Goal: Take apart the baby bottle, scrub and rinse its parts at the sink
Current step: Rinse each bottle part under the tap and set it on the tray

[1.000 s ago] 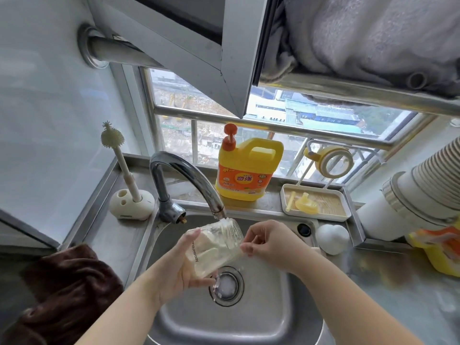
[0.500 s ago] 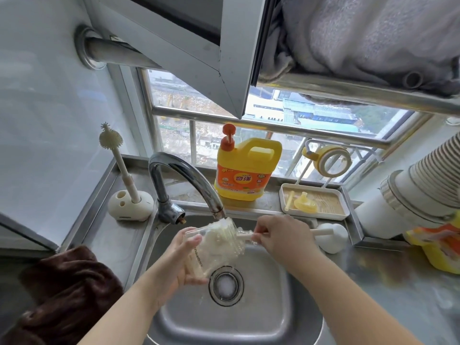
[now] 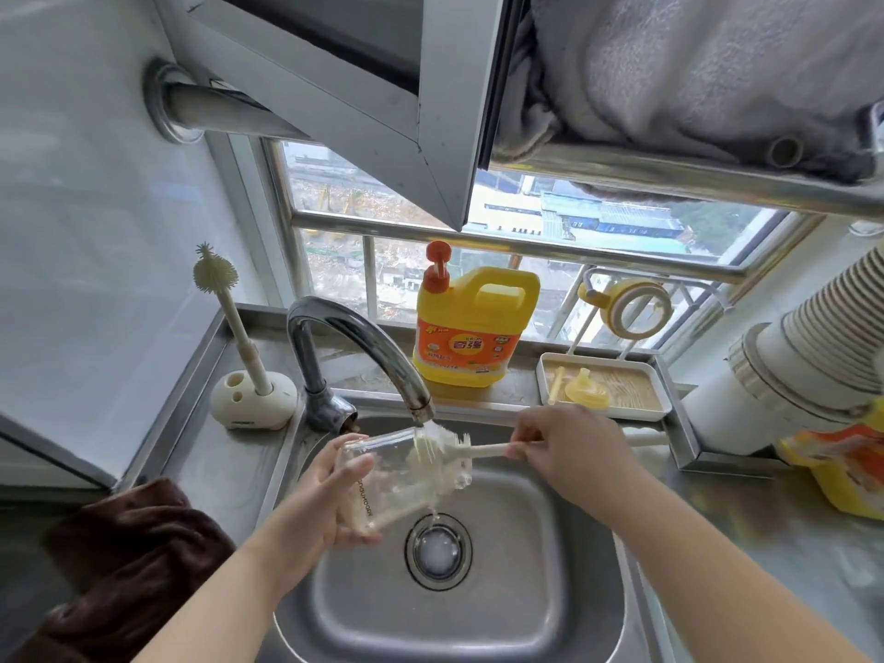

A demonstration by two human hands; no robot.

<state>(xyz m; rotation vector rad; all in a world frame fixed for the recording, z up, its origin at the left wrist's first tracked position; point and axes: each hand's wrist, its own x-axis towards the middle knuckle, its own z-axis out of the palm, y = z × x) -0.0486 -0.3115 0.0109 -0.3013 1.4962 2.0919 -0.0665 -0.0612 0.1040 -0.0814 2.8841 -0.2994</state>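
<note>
Sliding outward, our brush (image 3: 445,447), pinched by our right hand (image 3: 564,447), half-leaves the bottle (image 3: 382,480) gripped in our left hand (image 3: 335,500) over the sink (image 3: 550,590), so scrubbing continues.

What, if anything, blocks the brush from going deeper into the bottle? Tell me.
Nothing visible does. The brush head sits in the open mouth of the bottle, which the left hand holds tilted under the faucet.

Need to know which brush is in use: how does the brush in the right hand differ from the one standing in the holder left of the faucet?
The brush in the right hand lies roughly level, its bristled head inside the clear bottle under the faucet's water. The standing brush is upright in its white holder, untouched. Its head is small, round and spiky; the other's is larger and fuller. Both are cream-coloured with straight handles.
</note>
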